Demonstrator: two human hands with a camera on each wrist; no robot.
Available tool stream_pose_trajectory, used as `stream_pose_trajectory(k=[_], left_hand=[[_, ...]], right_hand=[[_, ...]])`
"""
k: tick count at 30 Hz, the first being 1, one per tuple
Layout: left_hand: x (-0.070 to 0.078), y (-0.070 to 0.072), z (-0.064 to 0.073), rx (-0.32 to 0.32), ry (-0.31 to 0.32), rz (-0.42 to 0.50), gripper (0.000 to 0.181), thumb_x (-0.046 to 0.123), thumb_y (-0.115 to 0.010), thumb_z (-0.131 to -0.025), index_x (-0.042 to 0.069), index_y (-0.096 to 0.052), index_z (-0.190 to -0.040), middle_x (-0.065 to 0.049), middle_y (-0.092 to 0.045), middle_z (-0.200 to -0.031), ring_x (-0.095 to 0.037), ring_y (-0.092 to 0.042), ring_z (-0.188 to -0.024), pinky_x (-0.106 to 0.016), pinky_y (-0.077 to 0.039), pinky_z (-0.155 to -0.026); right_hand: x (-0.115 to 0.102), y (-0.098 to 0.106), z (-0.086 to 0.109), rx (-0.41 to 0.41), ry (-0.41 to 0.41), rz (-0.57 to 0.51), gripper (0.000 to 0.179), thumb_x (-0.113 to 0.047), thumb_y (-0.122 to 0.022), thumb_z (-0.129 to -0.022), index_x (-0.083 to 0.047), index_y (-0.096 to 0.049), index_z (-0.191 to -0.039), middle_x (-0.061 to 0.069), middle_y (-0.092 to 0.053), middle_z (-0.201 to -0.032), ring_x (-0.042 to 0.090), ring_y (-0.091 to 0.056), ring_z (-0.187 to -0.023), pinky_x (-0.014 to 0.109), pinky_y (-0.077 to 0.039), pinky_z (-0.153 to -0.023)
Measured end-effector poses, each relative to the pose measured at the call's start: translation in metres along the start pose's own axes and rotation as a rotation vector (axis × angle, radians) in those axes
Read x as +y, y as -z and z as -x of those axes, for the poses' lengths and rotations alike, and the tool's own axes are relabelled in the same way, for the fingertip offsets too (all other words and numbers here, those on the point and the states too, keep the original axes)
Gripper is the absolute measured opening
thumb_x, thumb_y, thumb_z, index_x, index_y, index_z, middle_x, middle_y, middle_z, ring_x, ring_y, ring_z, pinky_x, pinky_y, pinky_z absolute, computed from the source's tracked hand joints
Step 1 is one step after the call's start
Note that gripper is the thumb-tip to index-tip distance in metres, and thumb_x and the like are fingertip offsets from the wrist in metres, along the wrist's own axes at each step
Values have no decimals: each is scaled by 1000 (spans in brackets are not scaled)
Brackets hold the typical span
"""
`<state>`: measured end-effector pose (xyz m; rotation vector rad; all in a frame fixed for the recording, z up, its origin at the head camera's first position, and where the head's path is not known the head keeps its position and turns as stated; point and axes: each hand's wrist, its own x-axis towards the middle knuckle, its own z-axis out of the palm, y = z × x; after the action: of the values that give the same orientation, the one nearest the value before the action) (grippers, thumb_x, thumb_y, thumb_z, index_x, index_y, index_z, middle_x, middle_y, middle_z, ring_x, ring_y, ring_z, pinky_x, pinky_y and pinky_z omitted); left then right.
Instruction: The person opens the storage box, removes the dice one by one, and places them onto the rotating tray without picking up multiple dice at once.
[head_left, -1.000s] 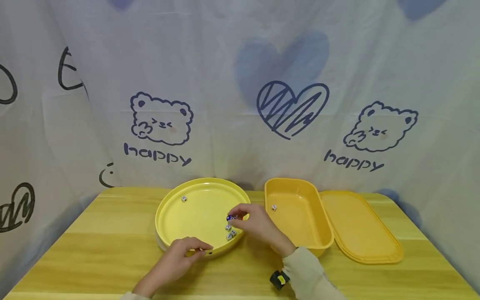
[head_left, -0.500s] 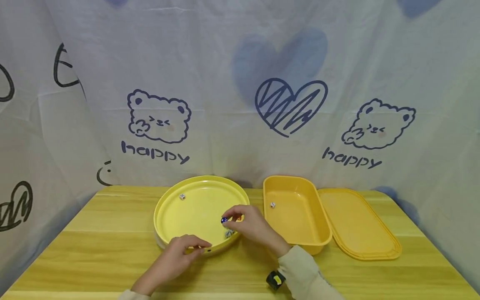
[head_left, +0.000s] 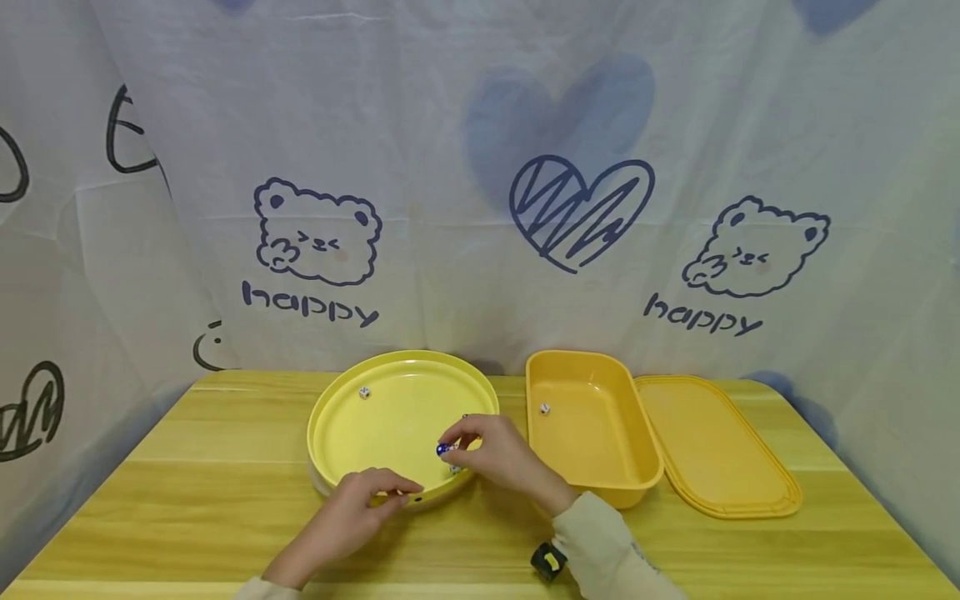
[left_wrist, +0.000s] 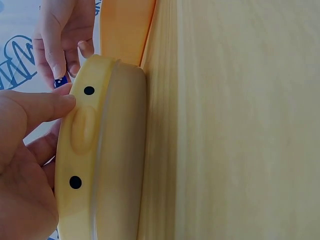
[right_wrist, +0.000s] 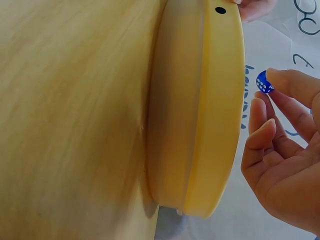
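My right hand (head_left: 498, 450) pinches a blue die (right_wrist: 264, 82) with white dots between thumb and fingertip, over the right part of a round yellow tray (head_left: 390, 417). At the tray's near rim, my left hand (head_left: 362, 508) grips the edge, thumb on the outer wall and fingers inside, as the left wrist view shows. One white die (head_left: 364, 392) lies at the far left of the tray. Another white die (head_left: 455, 469) shows partly below the right fingers; others near it are hidden by that hand.
Right of the tray stands an orange-yellow rectangular box (head_left: 652, 467) with one white die (head_left: 544, 409) inside. Its flat lid (head_left: 723, 454) lies beside it. A black strap piece (head_left: 548, 561) hangs by the right sleeve. A printed cloth (head_left: 450, 250) hangs behind the table.
My right hand has moved a little left and nearer with the blue die, covering more of the white dice. The left hand keeps its hold on the tray rim.
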<state>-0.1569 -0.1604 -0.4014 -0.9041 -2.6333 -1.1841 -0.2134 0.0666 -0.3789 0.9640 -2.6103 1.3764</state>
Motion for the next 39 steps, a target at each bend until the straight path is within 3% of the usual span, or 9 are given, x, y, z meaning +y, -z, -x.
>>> stream_pose_trajectory(k=[5,12,24,31,34,39], left_hand=[[-1,1,0,3,-24,3,15,2,-67,-89,8,-74,-101,0,-72,-97,-17,-65,-91,-31,-53,-76],[-2,-1,0,1,10,-4,18,-1,-67,-88,9,-75,-101,2,-72,-97,-12,-64,-91,-31,-53,-78],[-2,-1,1,-3,3,2,18,1,-66,-89,9,-74,-103,1,-72,-99,-14,-64,-92,-31,-53,-78],[-3,-3,0,9,-32,10,17,1,-67,-88,7,-74,-102,-2,-72,-98,-17,-65,-90,-32,-54,-76],[-3,-4,-1,9,-17,12,17,1,-67,-88,7,-74,-102,-1,-72,-98,-16,-65,-90,-31,-54,-77],[-1,-4,-1,18,10,-9,19,-1,-67,-87,9,-74,-101,1,-72,-98,-13,-64,-90,-30,-54,-78]], right_hand=[[1,-2,0,2,12,11,6,-8,-74,-84,-7,-74,-90,-5,-67,-84,7,-58,-74,23,-48,-66],[2,-4,1,12,22,29,8,-9,-73,-85,-5,-74,-92,-3,-68,-86,10,-60,-75,24,-48,-67],[-4,2,1,17,29,38,13,-7,-69,-88,-1,-72,-99,5,-69,-93,14,-60,-78,26,-49,-68],[-26,21,-1,-7,16,46,16,-14,-69,-90,-7,-72,-104,4,-69,-97,11,-58,-82,28,-50,-71],[-32,34,-4,10,-5,65,17,-15,-69,-90,-7,-72,-104,3,-68,-96,13,-58,-81,25,-50,-67],[-33,63,-18,73,-84,84,18,-16,-69,-91,-6,-72,-106,0,-68,-95,16,-58,-85,26,-51,-70]])
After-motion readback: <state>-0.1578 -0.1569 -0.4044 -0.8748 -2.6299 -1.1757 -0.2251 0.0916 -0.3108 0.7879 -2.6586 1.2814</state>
